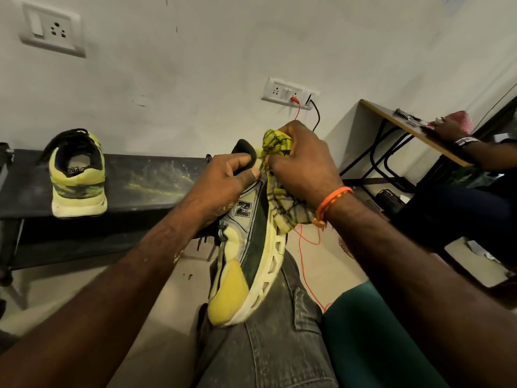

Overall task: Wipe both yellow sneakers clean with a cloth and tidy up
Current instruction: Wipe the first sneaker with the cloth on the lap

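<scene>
One yellow sneaker (246,256) with a black stripe lies across my knee, toe towards me, heel up. My left hand (223,183) grips its collar near the heel. My right hand (302,161) holds a bunched yellow checked cloth (277,144) against the heel and sole edge; the cloth's tail hangs below my wrist. The second yellow sneaker (78,177) stands on the black bench (145,180) at the left, heel facing me.
A red wire (303,275) and a black wire run from the wall socket (288,92) down past my knee. At the right stands a small table (402,127) with another person's hand (450,130) on it. A green seat (363,340) is beside my leg.
</scene>
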